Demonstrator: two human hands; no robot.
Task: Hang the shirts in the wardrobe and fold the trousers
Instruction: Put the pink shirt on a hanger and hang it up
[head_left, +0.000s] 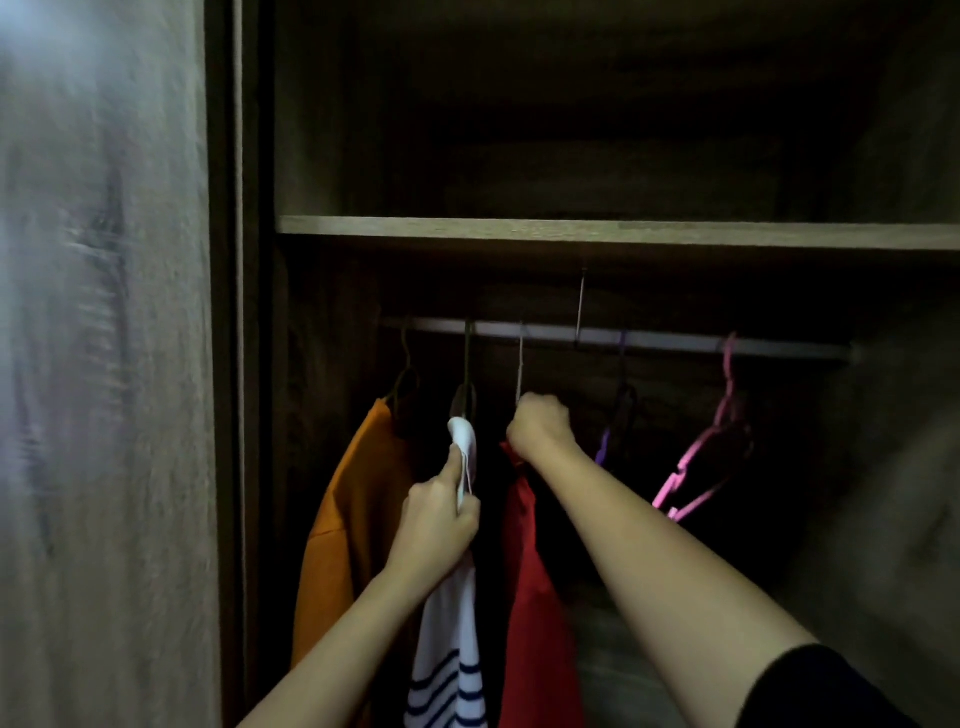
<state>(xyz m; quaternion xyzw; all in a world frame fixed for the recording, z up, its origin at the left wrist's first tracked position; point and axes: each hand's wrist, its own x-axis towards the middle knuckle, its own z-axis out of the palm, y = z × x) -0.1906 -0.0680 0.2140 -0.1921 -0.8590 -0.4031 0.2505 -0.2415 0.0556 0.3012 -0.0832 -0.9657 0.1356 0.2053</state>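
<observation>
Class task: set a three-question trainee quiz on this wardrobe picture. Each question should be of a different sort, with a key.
1. True or false: the left hand grips the white striped shirt.
2. Which shirt hangs furthest left on the rail? A) red shirt B) orange shirt C) white striped shirt
3. Fill the gap: the right hand grips the hanger that carries the ____ shirt.

Key: 1 true; 2 B; 3 red.
</observation>
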